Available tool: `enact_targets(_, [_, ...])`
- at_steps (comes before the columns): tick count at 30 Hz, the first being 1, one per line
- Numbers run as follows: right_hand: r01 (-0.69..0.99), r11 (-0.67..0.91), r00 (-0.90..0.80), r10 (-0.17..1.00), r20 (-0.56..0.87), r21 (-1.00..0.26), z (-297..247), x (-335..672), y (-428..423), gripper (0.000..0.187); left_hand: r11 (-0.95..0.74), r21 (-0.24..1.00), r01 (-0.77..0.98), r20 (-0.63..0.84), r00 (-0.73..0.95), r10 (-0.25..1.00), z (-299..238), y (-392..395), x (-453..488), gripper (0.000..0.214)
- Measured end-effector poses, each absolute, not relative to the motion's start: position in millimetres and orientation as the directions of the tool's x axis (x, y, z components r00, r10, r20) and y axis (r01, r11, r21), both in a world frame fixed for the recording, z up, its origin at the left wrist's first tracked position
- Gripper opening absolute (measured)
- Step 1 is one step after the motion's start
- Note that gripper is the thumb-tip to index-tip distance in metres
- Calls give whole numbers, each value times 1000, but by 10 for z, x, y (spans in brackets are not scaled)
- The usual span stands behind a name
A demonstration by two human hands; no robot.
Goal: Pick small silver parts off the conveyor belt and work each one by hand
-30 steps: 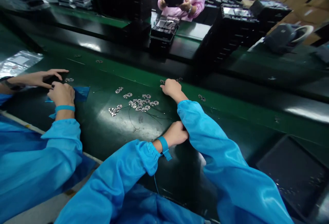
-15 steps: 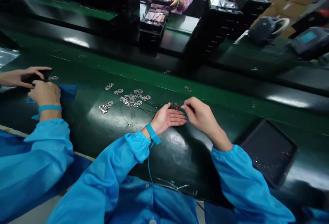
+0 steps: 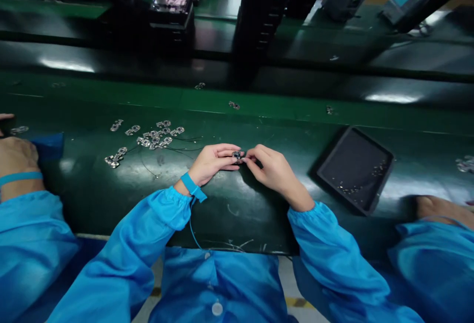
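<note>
Between the fingers of my left hand (image 3: 210, 164) is a small circuit board (image 3: 236, 154), gripped near the fingertips. My right hand (image 3: 269, 169) is closed in a pinch at the board's right end. A dark bit shows at those fingertips, too small to name. To the left of my hands lies a loose pile of similar small circuit boards (image 3: 154, 138), with thin dark wires running from it toward my left hand. A blue band circles my left wrist.
A black tray (image 3: 355, 170) with tiny metallic pieces lies to the right. Single boards (image 3: 234, 105) sit on the green strip beyond. Co-workers' hands are at the left (image 3: 17, 160) and right (image 3: 442, 209) edges. Dark stacks (image 3: 264, 12) stand across the bench.
My left hand has gone from outstretched fingers to gripping the circuit board. My right hand stays pinched beside it. The view has swung right, bringing in a co-worker's arm at the right.
</note>
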State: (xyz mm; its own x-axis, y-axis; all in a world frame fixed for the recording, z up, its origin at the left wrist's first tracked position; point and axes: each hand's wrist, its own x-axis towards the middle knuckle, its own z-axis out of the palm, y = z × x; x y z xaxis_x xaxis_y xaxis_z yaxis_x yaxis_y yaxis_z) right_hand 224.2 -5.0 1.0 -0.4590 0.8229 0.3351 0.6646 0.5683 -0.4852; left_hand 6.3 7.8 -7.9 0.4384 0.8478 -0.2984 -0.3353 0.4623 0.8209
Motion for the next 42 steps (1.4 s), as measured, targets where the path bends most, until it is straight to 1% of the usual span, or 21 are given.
enact_targets(5, [668, 576, -476, 818, 324, -472, -1, 2205, -90, 15, 410, 863, -295, -304, 345, 888, -120, 76, 137, 41])
enact_targets(9, [669, 566, -470, 825, 315, -483, -15, 2171, -117, 16, 389, 890, -239, -309, 314, 898, -137, 63, 170, 35])
enact_targets(13, [661, 549, -442, 836, 325, -511, -29, 2166, -116, 12, 385, 902, -198, -313, 315, 896, -142, 52, 188, 33])
enact_targets(23, [663, 510, -426, 859, 285, -548, -58, 2153, -113, 10, 391, 901, -187, -318, 327, 890, -152, 52, 197, 34])
enact_targets(30, [661, 499, -423, 865, 272, -560, -61, 2158, -101, 8, 400, 896, -194, -326, 326, 888, -151, 53, 210, 31])
enact_targets(42, [684, 484, -406, 874, 267, -545, -93, 2151, -93, 7, 389, 909, -150, -324, 331, 886, -112, 44, 208, 26])
